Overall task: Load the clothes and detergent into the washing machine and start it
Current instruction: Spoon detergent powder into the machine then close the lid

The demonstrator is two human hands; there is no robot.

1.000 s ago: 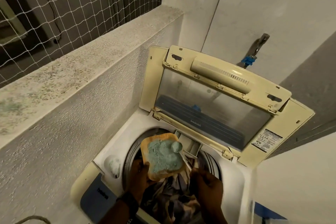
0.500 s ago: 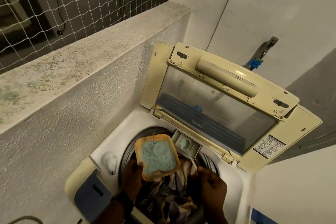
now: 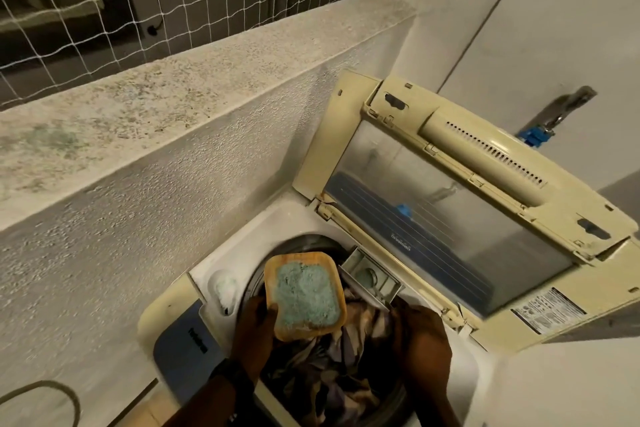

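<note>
A wooden tray (image 3: 341, 329) of blue-green detergent powder (image 3: 306, 298) is gripped at its 8 o'clock edge by the left hand (image 3: 254, 333), fingers hidden beneath it. It is held over the washing machine (image 3: 242, 253) drum, where clothes (image 3: 332, 367) lie. At 3 o'clock, the right hand (image 3: 424, 343) is seen curled; what its fingers hold cannot be told. The lid (image 3: 460, 218) stands raised at 1 o'clock.
</note>
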